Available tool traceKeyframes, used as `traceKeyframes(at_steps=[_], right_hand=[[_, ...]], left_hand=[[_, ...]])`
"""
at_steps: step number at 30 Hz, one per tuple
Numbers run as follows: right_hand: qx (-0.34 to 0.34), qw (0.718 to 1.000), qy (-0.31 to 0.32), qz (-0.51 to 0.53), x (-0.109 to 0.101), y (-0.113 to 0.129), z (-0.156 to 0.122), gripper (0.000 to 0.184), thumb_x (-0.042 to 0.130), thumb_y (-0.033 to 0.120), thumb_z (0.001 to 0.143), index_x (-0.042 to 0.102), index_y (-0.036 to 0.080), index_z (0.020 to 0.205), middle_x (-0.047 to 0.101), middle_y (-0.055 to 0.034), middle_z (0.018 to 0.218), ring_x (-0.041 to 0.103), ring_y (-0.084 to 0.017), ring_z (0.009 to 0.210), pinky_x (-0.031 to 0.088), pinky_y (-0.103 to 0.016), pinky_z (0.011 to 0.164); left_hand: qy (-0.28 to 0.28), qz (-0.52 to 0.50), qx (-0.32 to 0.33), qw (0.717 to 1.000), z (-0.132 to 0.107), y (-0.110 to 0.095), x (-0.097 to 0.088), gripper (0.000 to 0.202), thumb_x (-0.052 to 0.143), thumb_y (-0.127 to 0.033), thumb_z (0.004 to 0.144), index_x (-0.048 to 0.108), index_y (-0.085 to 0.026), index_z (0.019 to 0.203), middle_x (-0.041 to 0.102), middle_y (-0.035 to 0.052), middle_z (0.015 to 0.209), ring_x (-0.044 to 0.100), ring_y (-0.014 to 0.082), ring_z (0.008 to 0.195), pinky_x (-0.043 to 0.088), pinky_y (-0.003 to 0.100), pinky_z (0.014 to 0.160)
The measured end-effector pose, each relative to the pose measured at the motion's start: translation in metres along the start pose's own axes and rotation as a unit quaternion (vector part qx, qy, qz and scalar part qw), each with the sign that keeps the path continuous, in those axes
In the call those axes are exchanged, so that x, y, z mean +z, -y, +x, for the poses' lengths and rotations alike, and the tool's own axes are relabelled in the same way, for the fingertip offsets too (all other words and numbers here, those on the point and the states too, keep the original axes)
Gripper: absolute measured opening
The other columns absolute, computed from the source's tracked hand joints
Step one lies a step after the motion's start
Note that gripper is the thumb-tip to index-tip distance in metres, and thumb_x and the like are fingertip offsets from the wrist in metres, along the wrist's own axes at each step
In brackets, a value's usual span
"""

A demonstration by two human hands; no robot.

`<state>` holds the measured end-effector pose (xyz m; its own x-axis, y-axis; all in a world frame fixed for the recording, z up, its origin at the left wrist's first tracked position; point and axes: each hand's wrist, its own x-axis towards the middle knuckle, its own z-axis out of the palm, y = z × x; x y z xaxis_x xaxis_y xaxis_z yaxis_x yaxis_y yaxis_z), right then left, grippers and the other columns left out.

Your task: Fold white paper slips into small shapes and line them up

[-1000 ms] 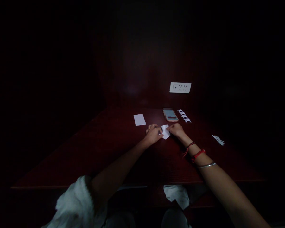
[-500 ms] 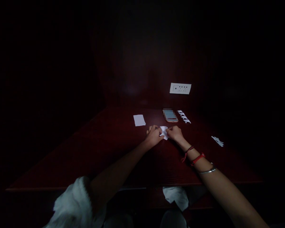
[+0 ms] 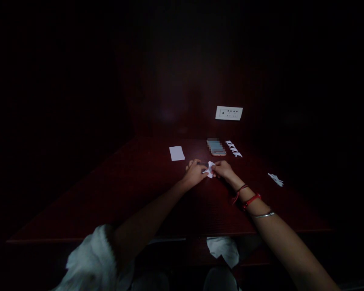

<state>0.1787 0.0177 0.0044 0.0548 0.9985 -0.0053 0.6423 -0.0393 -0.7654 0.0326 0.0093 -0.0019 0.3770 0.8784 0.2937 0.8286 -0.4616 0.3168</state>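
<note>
Between my hands, low over the dark red table [image 3: 115, 190], is a small white piece of paper [image 3: 210, 169] with a bent, partly raised edge. My left hand [image 3: 195, 172] grips its left side, thumb near the lower edge and fingers curled. My right hand [image 3: 223, 169] pinches its right side between thumb and fingertips. Part of the paper is hidden under the fingers. To the left and behind lies a small stack of white paper sheets [image 3: 176, 153].
A phone [image 3: 216, 147] lies behind my hands, beside a row of folded white paper pieces [image 3: 233, 148]. White paper strips [image 3: 275, 179] lie farther right. A socket plate [image 3: 229, 113] sits on the back wall. Below the table's front edge is a white crumpled thing [image 3: 223, 249].
The paper's right side has been bent up and over toward the left, and it looks narrower and more curved. Both hands stay in nearly the same place, and the view has shifted slightly.
</note>
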Motion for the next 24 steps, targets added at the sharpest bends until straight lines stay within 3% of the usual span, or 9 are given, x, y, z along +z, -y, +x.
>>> traceKeyframes(at_steps=[6, 11, 16, 24], right_hand=[[-0.007, 1.0, -0.003, 0.014, 0.0016, -0.0051, 0.0063, 0.02, 0.047, 0.017, 0.068, 0.056, 0.013, 0.086, 0.057, 0.001, 0.049, 0.042, -0.003, 0.031, 0.028, -0.014, 0.032], [-0.013, 1.0, -0.006, 0.014, 0.0014, -0.0065, 0.0064, 0.019, 0.047, 0.016, 0.068, 0.056, 0.013, 0.084, 0.056, 0.0014, 0.047, 0.042, -0.003, 0.032, 0.027, -0.013, 0.032], [-0.023, 1.0, -0.007, 0.005, -0.0006, -0.0034, 0.0026, 0.013, 0.047, 0.016, 0.068, 0.058, 0.013, 0.074, 0.054, 0.0023, 0.043, 0.039, -0.002, 0.03, 0.027, -0.012, 0.032], [-0.037, 0.998, 0.01, 0.044, -0.002, -0.0048, 0.0029, 0.017, 0.048, 0.016, 0.068, 0.056, 0.012, 0.083, 0.055, 0.0023, 0.045, 0.04, -0.002, 0.031, 0.027, -0.012, 0.031]], left_hand=[[-0.015, 0.015, 0.034, 0.999, 0.0013, 0.0025, 0.0039, 0.025, 0.045, -0.04, 0.071, 0.055, -0.03, 0.092, 0.035, 0.0021, 0.11, 0.027, 0.0241, 0.104, 0.032, 0.037, 0.08], [-0.001, 0.014, 0.034, 0.999, 0.0013, 0.0033, 0.0038, 0.027, 0.043, -0.041, 0.073, 0.054, -0.032, 0.096, 0.034, 0.0018, 0.112, 0.027, 0.0247, 0.104, 0.032, 0.039, 0.08], [-0.031, 0.031, 0.082, 0.996, -0.0006, 0.0024, -0.0013, 0.023, 0.046, -0.038, 0.072, 0.057, -0.03, 0.091, 0.032, 0.0002, 0.113, 0.024, 0.0244, 0.106, 0.03, 0.038, 0.082], [-0.058, 0.037, 0.082, 0.994, 0.0011, 0.0012, -0.0045, 0.02, 0.052, -0.035, 0.069, 0.057, -0.022, 0.082, 0.044, 0.003, 0.093, 0.038, 0.0192, 0.091, 0.035, 0.03, 0.076]])
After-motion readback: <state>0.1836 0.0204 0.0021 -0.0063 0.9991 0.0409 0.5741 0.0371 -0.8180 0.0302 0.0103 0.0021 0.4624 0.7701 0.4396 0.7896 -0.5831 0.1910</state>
